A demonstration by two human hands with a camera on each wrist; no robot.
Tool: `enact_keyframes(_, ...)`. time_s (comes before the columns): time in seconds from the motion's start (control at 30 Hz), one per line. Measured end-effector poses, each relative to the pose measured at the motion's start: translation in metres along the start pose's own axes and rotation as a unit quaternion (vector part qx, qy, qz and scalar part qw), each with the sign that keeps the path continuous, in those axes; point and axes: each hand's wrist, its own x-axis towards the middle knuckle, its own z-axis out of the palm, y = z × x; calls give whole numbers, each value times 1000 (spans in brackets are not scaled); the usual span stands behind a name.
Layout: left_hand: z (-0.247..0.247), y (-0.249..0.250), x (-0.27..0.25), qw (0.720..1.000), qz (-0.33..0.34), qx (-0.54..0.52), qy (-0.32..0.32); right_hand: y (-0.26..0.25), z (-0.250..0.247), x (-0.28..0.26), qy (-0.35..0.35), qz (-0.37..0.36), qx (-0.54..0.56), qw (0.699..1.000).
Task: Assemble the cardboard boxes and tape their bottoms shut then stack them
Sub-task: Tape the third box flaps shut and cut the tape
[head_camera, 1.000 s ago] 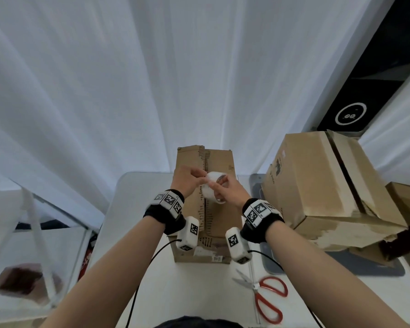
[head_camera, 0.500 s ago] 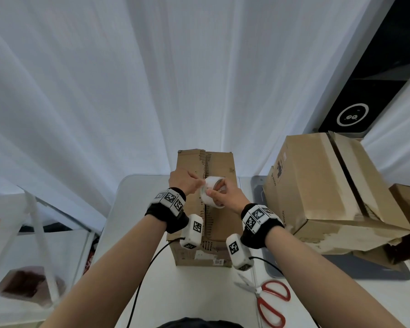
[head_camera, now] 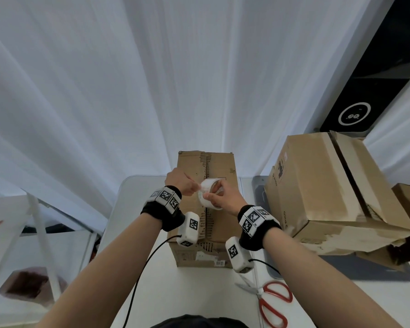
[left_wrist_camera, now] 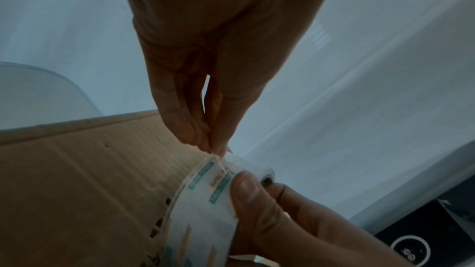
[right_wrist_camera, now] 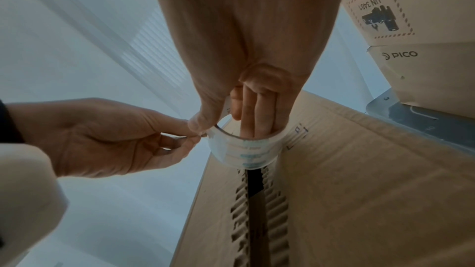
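A cardboard box (head_camera: 220, 221) stands on the white table (head_camera: 137, 268) with its flaps closed on top and an untaped centre seam (right_wrist_camera: 254, 206). Just above the seam my right hand (head_camera: 219, 197) holds a roll of clear tape (head_camera: 207, 192), fingers through its core (right_wrist_camera: 257, 121) and thumb on the outside (left_wrist_camera: 244, 190). My left hand (head_camera: 194, 188) pinches the loose tape end (left_wrist_camera: 218, 154) at the roll's edge between thumb and fingertips (right_wrist_camera: 190, 139).
Red-handled scissors (head_camera: 273, 304) lie on the table near my right forearm. A bigger taped cardboard box (head_camera: 322, 192) sits tilted on other boxes at the right, on a grey mat (head_camera: 369, 271). White curtains hang behind. A clear bin (head_camera: 21, 256) stands left.
Both hands and the tape roll have drifted slightly farther along the box top. The left fingertips have closed on the tape's loose end at the roll.
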Motion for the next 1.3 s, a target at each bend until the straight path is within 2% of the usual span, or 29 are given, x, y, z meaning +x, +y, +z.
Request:
enact_keyframes(0.4, 0, -13, 7, 995, 22, 13, -98, 3, 2, -1, -11, -10, -12, 1000)
enact_keyframes(0.5, -1, -15, 6, 992, 81, 57, -76, 1, 3, -3, -7, -14, -40, 999)
enact_keyframes(0.63, 0, -15, 2, 970, 214, 93, -63, -1, 3, -4, -6, -12, -32, 999)
enact_keyframes(0.77, 6, -16, -1, 959, 255, 119, -20, -3, 0, -6, -16, -2, 2, 1000)
enact_keyframes(0.97, 6, -19, -1, 966, 240, 99, 17, -3, 2, -7, -8, -4, -9, 1000)
enact_keyframes(1.17, 4, -13, 0, 985, 165, 38, 24, -5, 1, -13, -18, -3, -4, 1000)
enact_keyframes(1.3, 6, -10, 1, 984, 162, 65, 34, -6, 0, -15, -26, -4, -9, 1000)
